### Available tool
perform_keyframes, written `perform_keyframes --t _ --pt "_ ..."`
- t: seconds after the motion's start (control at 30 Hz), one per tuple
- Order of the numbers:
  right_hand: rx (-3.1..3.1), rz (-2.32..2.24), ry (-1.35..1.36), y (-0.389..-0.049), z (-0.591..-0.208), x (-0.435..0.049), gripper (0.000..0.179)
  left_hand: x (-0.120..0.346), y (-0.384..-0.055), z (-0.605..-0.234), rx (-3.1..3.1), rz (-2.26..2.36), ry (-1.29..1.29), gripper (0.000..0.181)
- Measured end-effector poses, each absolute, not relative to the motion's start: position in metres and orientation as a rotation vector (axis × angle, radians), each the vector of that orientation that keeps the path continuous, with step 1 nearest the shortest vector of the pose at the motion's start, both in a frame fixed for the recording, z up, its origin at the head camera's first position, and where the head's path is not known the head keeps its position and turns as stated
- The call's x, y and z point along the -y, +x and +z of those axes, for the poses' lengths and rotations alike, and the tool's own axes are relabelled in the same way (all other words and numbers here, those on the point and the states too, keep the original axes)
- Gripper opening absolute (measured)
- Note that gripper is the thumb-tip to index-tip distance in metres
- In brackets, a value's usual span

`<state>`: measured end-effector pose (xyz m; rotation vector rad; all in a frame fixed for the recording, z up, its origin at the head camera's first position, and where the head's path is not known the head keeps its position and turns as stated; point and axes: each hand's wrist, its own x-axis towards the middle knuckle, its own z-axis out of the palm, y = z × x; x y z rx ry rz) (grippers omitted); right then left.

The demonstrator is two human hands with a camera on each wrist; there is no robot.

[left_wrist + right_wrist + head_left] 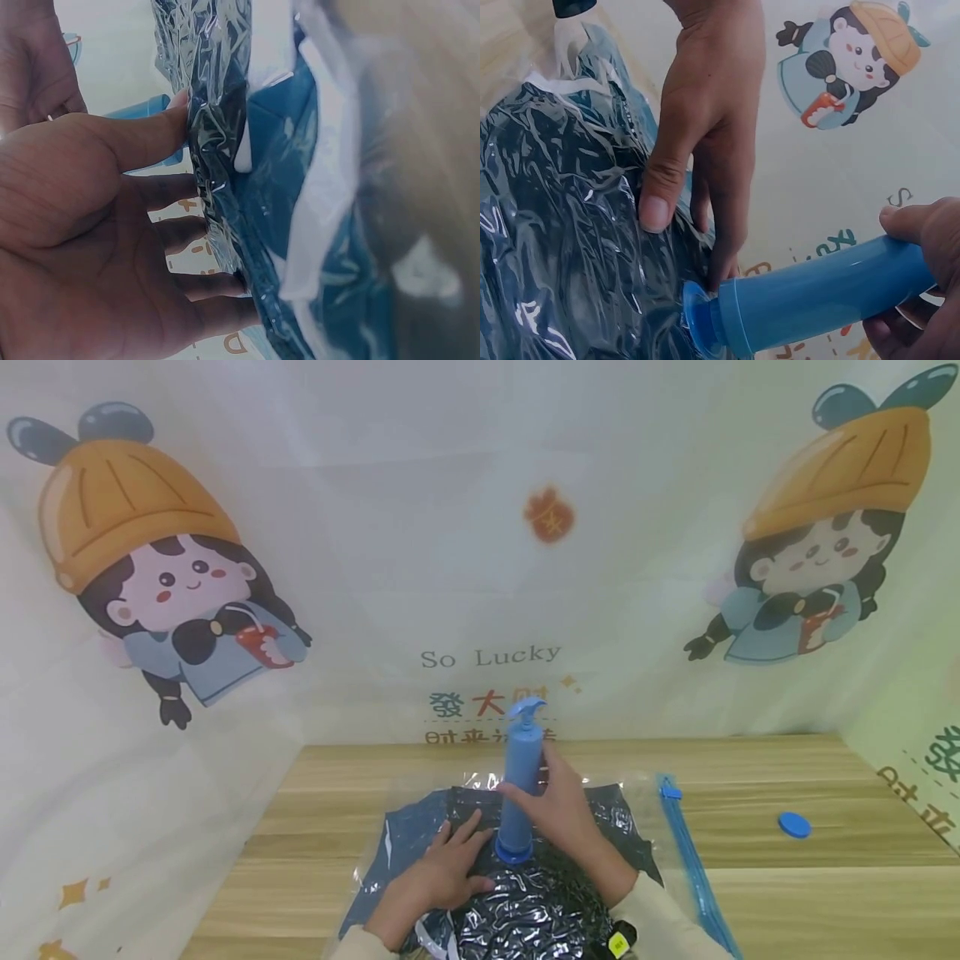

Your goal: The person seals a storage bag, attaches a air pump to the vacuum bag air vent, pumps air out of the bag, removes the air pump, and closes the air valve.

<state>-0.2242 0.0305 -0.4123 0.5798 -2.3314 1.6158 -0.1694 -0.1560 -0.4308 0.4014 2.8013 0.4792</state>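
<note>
A blue hand pump (522, 785) stands upright, its base set on the round blue valve (513, 852) of a clear vacuum storage bag (660, 847). My right hand (562, 802) grips the pump's barrel, thumb on one side and fingers behind. The pump's handle (527, 708) sits close above the barrel top. With fingers spread, my left hand (446, 868) presses on the bag just left of the valve. Dark, wrinkled clothing (532, 902) fills the bag, with blue fabric (408, 835) at its left. In the right wrist view the barrel (825, 292) lies between my right thumb and fingers.
A round blue cap (794, 825) lies on the wooden table (825, 902) to the right. The bag's blue zip strip with its slider (671, 792) runs along the right side. A printed cloth (375, 568) hangs behind the table.
</note>
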Motion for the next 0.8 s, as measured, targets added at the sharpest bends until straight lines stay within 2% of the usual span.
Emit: perform_keyframes --t 0.23,0.4,0.6,0.8 --pt "2.331 1.610 0.561 -0.233 -0.403 -0.046 0.062 0.157 -0.168 -0.431 -2.822 0.486 0.427 0.068" --pt "2.435 1.689 0.503 -0.241 -0.392 -0.070 0.070 0.158 -0.167 -0.431 -2.835 0.486 0.442 0.068" --pt "2.633 1.600 0.470 -0.249 -0.380 -0.125 0.081 0.159 -0.166 -0.431 -2.828 0.493 0.444 0.068" --pt "2.836 1.245 0.463 -0.252 -0.381 -0.195 0.075 0.160 -0.165 -0.430 -2.821 0.510 0.435 0.068"
